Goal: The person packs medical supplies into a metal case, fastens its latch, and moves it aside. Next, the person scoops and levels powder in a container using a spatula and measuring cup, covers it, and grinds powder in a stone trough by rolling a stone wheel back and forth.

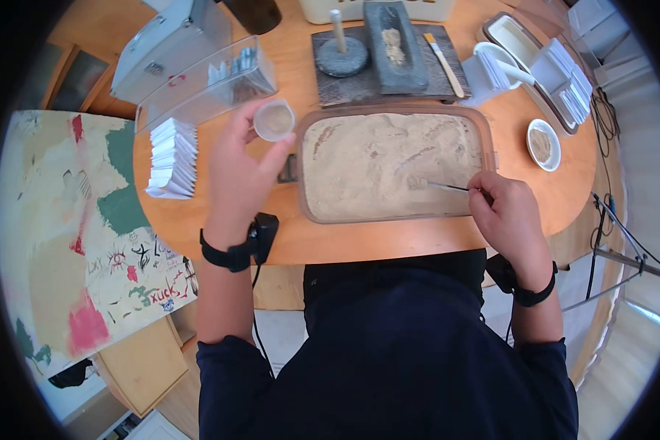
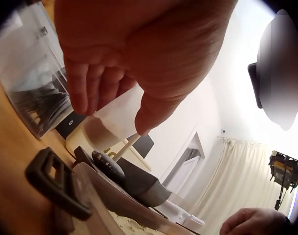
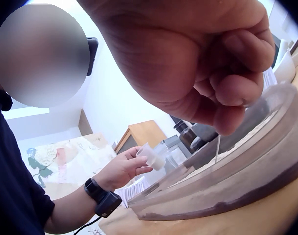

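My left hand (image 1: 246,172) grips a small translucent plastic cup (image 1: 275,122) between thumb and fingers, above the left end of a clear-walled tub (image 1: 394,219). Some beige powder shows low inside the cup (image 2: 107,128) in the left wrist view. The tub holds a broad bed of beige powder (image 1: 359,172), furrowed in places. At the tub's right side, my right hand (image 1: 512,214) pinches a thin metal tool (image 1: 441,185) with a dark handle. Its tip lies at the powder surface with a small heap of powder on it; the tip's shape is hidden.
Behind the tub, a dark board (image 1: 326,92) bears a stone trough (image 1: 411,73), a round stone with an upright handle (image 1: 342,56) and a brush (image 1: 444,64). A powder bowl (image 1: 555,150) stands right; folded white papers (image 1: 172,161) and a clear box (image 1: 191,99) stand left.
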{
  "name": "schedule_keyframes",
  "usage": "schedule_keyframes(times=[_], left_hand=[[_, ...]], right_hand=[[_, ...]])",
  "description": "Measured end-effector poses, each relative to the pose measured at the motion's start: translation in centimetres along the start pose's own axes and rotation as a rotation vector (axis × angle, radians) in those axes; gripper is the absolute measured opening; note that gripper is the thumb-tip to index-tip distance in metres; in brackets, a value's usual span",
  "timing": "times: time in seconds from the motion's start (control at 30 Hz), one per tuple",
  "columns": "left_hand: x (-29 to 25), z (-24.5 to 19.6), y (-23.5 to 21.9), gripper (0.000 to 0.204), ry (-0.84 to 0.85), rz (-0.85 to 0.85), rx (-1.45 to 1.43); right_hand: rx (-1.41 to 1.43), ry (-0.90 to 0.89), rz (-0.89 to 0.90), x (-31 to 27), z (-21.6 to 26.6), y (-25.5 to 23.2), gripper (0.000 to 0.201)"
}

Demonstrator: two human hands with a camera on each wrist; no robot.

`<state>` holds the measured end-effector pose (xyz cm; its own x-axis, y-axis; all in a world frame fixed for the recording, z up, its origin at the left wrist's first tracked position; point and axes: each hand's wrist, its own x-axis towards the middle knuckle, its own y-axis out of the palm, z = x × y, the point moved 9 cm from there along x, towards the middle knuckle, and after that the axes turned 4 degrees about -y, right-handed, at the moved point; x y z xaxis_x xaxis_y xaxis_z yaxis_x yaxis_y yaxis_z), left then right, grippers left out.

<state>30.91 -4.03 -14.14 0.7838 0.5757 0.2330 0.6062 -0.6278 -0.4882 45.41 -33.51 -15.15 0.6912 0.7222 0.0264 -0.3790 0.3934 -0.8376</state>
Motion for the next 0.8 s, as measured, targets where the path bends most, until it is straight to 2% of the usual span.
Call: schedule_keyframes(times=[0.03,0.1,0.3,0.47,0.57,0.63,0.67,0.73,0.8], left_hand=[[-0.8,-0.5,-0.4,0.041,0.035,-0.013,0.052],[-2.0,-0.2,-1.0,0.043,0.000,-0.003,0.048],[-4.6,0.1,-1.5,0.044,-0.057,-0.040,-0.067],[-5.7,-0.4,-1.7,0.043,0.006,-0.023,0.004],[-5.9,-0.8,-1.4,0.043,0.029,0.004,0.011],[-6.0,-1.1,-1.1,0.043,0.031,0.014,0.016],[-6.0,-1.3,-0.7,0.043,0.034,0.024,0.023],[-6.0,-2.1,0.1,0.042,0.061,0.053,0.048],[-5.9,-2.7,1.2,0.041,0.089,0.079,0.068]], right_hand=[[0.011,-0.043,0.003,0.3,0.7,0.5,0.011],[0.028,-0.066,0.052,1.2,1.8,2.0,0.012],[0.068,-0.114,0.212,3.7,5.2,7.1,0.017],[0.106,-0.185,0.281,3.9,6.2,9.5,0.016],[0.233,-0.185,0.251,3.8,5.6,9.2,0.016],[0.315,-0.079,0.253,3.7,4.4,8.1,0.021],[0.311,-0.075,0.250,3.6,4.0,7.5,0.021],[0.363,0.056,0.259,3.3,2.2,6.3,0.019],[0.374,0.065,0.220,3.3,1.3,4.4,0.018]])
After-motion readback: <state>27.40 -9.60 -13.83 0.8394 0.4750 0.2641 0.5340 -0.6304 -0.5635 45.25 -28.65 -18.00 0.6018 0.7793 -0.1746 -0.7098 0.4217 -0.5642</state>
